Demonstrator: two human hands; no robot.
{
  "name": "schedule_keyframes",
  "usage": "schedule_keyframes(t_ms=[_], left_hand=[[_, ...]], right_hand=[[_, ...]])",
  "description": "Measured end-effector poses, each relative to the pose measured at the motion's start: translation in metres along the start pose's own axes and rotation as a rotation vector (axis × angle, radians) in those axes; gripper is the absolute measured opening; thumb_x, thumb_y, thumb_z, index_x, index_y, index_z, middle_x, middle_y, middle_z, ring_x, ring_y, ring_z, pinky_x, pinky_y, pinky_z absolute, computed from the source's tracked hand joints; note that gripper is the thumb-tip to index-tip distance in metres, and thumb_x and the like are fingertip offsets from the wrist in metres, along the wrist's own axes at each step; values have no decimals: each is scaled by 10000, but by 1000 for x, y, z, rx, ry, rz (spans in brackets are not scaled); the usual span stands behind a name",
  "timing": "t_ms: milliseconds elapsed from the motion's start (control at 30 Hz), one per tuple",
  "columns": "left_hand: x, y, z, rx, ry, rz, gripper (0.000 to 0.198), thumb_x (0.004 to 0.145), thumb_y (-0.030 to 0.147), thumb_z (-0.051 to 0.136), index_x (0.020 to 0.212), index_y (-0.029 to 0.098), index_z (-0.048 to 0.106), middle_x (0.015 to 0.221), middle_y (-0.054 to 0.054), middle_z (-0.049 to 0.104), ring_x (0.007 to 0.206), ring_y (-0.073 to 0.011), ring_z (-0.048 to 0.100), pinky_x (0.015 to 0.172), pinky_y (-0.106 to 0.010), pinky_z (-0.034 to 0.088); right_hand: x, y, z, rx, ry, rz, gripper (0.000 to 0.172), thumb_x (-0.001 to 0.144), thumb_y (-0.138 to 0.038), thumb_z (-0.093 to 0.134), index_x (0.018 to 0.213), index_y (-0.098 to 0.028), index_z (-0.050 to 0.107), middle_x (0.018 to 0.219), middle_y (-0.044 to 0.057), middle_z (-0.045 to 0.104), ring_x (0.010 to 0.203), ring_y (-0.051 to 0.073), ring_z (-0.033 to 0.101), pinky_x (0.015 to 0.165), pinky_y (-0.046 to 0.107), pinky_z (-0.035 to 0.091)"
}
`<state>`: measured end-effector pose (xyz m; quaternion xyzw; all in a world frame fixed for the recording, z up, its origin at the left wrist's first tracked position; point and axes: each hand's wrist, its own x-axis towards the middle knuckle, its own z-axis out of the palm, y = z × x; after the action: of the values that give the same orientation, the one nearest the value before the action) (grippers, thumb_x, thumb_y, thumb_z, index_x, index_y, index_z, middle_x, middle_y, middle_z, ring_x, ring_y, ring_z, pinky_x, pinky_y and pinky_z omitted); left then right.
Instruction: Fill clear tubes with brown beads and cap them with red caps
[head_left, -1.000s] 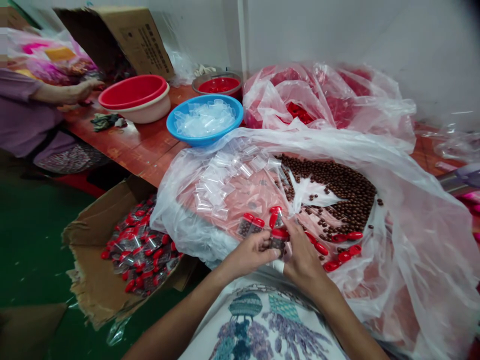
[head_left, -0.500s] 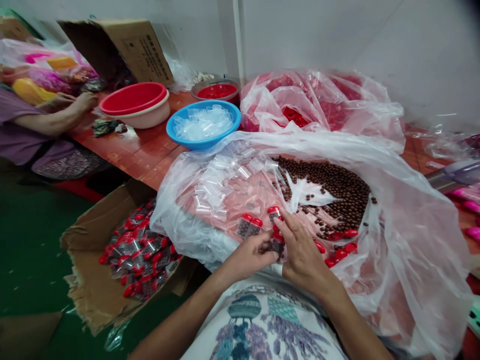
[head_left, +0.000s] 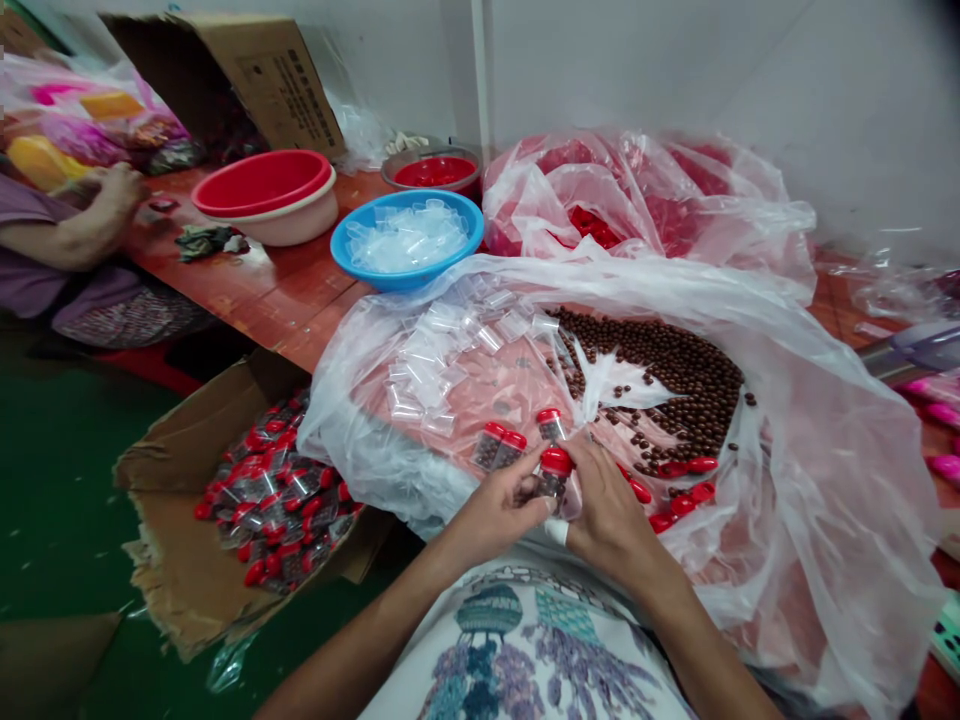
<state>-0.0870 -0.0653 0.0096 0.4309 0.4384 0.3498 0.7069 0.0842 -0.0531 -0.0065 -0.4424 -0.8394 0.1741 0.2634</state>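
Between my two hands, close to my body, is a small clear jar [head_left: 555, 477] with a red cap and brown beads inside. My left hand [head_left: 491, 512] grips it from the left, fingers curled round its side. From the other side my right hand [head_left: 611, 510] closes on it, with fingers near the cap; a white wrap shows on one finger. Another capped jar [head_left: 550, 424] stands just beyond the held one. Two more filled jars [head_left: 500, 447] lie to its left. Loose red caps [head_left: 681, 505] lie right of my right hand.
Brown beads [head_left: 675, 370] spread over plastic sheeting [head_left: 825, 480], with empty clear jars [head_left: 424, 365] to their left. A blue basin [head_left: 345, 245] stands behind. A cardboard box [head_left: 172, 570] of filled jars sits lower left. Another person's hand [head_left: 120, 190] is at far left.
The held jar's red cap now shows upright between my hands; my right fingers have moved down and closed in beside it. The co-worker's hands have shifted left. The view has tilted slightly.
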Motion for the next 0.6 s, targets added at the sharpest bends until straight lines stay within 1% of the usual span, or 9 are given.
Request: schedule_keyframes(t_ms=[167,267,333,400,500,600], left_hand=[[-5,3,1,-41,5,-36,755,775,224,610,1427,190,231,764,20,523,683,-87,444,647,-209,329],[-7,2,1,-96,4,-49,821,761,226,633,1439,174,174,778,13,529,685,-83,439,648,-208,325],[-7,1,0,-114,-4,-59,841,754,230,645,1441,180,162,786,12,533,688,-82,442,646,-207,325],[-9,1,-1,-107,-12,-66,835,753,240,650,1438,197,176,763,22,524,670,-79,439,627,-202,320],[-9,1,-3,-77,-15,-43,780,756,275,654,1420,218,250,761,23,547,680,-88,470,636,-205,347],[-7,-2,-1,-108,33,-14,647,791,344,614,1376,232,364,867,-11,618,767,-122,542,713,-231,406]], right_hand=[[2,2,3,9,27,-35,638,579,-67,516,1202,-143,399,1081,123,521,1022,275,485,884,443,436],[0,4,9,5,45,-60,603,593,-88,547,1178,-139,413,1030,118,533,963,270,502,829,426,454],[-2,5,13,-3,67,-66,580,622,-113,567,1179,-140,408,1003,114,539,929,265,509,797,417,460],[-4,5,16,-23,103,-76,572,643,-152,589,1183,-137,402,1000,120,542,911,269,511,782,424,457],[-6,4,18,-58,133,-75,573,663,-243,625,1179,-134,400,1011,131,547,908,281,513,788,448,445],[-7,0,18,-32,106,-12,563,688,-318,630,1174,-143,406,1024,130,549,943,284,516,828,457,433]])
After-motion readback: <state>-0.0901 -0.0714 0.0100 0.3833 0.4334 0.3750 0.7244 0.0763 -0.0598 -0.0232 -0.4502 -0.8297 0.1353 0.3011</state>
